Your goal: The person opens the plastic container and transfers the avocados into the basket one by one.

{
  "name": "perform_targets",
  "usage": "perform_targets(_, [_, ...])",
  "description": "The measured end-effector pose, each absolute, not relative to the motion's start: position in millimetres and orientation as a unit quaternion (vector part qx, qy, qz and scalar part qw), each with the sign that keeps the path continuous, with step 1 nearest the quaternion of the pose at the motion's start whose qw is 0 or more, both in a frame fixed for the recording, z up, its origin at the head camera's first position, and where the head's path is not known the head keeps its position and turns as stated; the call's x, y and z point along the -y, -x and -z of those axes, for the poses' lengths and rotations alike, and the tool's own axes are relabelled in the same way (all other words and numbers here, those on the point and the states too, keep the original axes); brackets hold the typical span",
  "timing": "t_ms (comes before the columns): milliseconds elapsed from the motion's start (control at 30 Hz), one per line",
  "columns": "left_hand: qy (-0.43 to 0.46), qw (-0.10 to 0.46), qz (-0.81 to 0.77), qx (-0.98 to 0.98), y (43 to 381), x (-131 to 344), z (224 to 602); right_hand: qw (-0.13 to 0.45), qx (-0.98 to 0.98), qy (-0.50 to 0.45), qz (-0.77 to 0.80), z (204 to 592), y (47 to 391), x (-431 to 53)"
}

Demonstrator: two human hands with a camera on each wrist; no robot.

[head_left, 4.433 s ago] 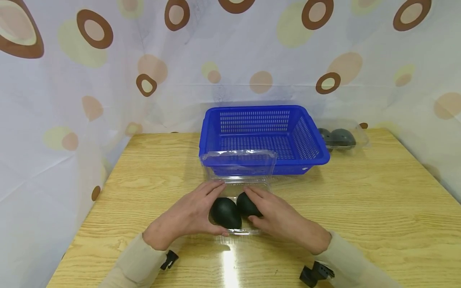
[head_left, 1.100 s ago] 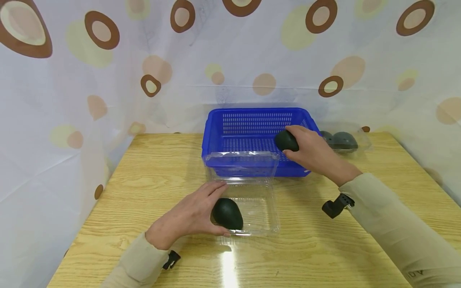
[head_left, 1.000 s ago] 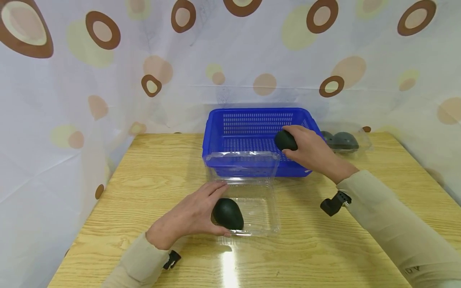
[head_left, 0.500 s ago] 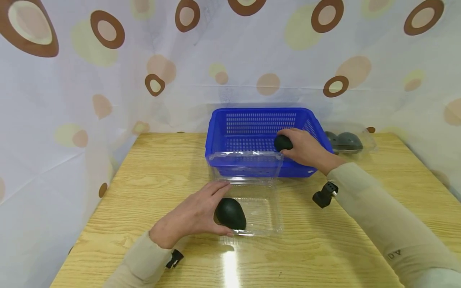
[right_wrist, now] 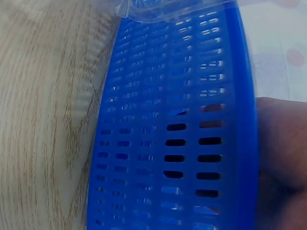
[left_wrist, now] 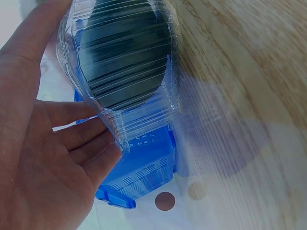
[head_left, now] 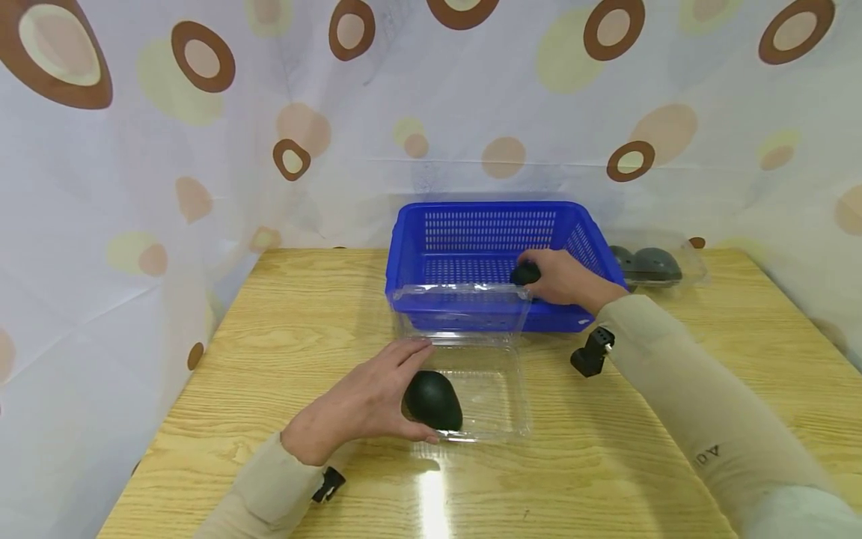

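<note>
My left hand steadies an open clear plastic clamshell container, thumb along its front edge and fingers at its back left corner. Inside its left half lies one dark green avocado, seen through the ribbed wall in the left wrist view. The clear lid stands raised against the front of the blue basket. Over in that basket's right part, my right hand grips a second avocado, low inside near the floor. In the right wrist view the perforated basket wall hides most of that hand.
Another clear container, with dark avocados in it, sits to the right of the basket at the table's back edge. A patterned curtain hangs behind the wooden table.
The right hand took an avocado from the right half of the clamshell, carried it over the blue basket and has lowered it inside. The left hand stays at the clamshell.
</note>
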State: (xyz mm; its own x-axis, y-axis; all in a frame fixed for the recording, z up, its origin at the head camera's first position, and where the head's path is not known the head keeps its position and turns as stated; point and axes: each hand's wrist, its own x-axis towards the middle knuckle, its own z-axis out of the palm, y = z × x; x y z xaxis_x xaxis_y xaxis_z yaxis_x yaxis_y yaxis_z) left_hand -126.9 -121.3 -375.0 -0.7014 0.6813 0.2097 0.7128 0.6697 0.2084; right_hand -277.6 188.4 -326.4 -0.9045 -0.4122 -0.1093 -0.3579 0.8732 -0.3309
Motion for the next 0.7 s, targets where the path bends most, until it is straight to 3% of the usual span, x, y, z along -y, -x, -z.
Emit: perform_targets(700, [0.380, 0.063, 0.138, 0.912, 127.9, 121.3, 377.8, 0.148, -0.958, 0.184, 0.160, 339.3, 291.9, -193.7])
